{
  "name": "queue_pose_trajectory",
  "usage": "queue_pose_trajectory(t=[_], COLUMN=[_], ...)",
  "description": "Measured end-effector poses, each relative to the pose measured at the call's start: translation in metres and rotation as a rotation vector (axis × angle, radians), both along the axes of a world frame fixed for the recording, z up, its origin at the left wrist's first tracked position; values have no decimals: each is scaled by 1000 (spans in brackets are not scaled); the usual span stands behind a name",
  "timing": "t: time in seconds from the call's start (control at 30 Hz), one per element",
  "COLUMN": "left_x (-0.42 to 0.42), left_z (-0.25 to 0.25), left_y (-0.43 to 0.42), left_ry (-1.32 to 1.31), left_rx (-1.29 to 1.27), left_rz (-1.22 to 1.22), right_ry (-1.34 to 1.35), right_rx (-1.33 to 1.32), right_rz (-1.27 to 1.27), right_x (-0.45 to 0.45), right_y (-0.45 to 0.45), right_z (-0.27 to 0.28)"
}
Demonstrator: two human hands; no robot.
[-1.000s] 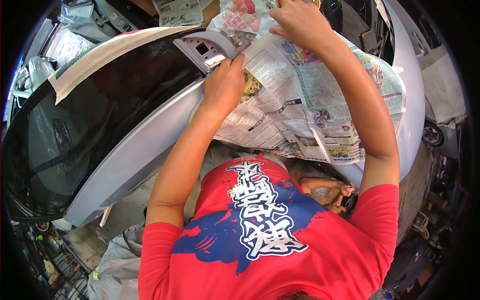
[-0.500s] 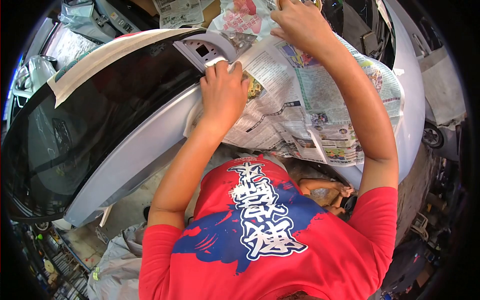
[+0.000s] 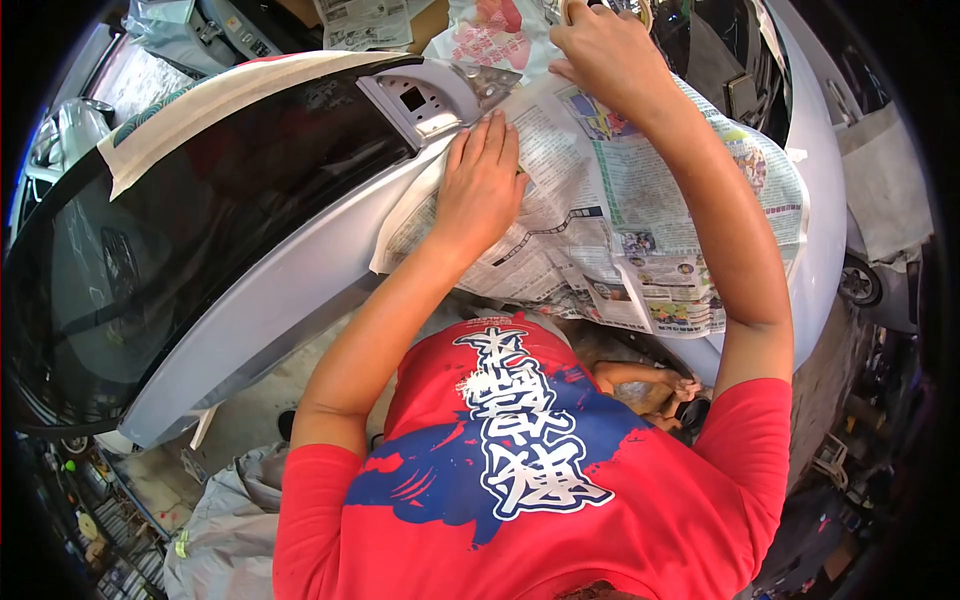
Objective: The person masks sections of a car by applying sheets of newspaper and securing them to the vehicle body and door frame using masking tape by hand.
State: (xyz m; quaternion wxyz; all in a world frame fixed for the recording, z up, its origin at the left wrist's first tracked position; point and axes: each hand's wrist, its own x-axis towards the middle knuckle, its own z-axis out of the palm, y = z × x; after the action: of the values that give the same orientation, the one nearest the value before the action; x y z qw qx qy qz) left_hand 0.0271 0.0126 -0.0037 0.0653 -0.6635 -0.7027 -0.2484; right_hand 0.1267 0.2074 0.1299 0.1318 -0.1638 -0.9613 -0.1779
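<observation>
My left hand (image 3: 482, 180) lies flat with its fingers stretched out on a sheet of newspaper (image 3: 560, 240), beside the triangular mirror mount (image 3: 425, 105) of a car door. The newspaper drapes over the pale silver body panel (image 3: 820, 240). My right hand (image 3: 610, 55) is at the top edge, its fingers curled around what looks like a roll of masking tape (image 3: 645, 14), mostly cut off by the frame. Beyond it, a white plastic sheet with pink print (image 3: 490, 35) covers part of the car.
Left of my arm is the dark door window (image 3: 230, 200), with a strip of masking paper (image 3: 230, 92) along its edge. Bare skin and a black item (image 3: 692, 408) show below the panel. Grey cloth (image 3: 235, 520) lies at lower left. Another car's wheel (image 3: 860, 282) is at right.
My left hand has moved right and slightly down from the mirror mount, and its bent fingers have straightened onto the newspaper. My right hand has shifted slightly right.
</observation>
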Motion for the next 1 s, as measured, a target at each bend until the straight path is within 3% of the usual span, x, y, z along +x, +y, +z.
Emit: queue_pose_trajectory(t=[1.0], left_x=[-7], left_z=[11], left_y=[22], left_ry=[-12], left_rx=[0], left_rz=[-70], right_ry=[-18], right_rx=[-51], right_rz=[0], right_x=[0], right_y=[1], right_z=[2])
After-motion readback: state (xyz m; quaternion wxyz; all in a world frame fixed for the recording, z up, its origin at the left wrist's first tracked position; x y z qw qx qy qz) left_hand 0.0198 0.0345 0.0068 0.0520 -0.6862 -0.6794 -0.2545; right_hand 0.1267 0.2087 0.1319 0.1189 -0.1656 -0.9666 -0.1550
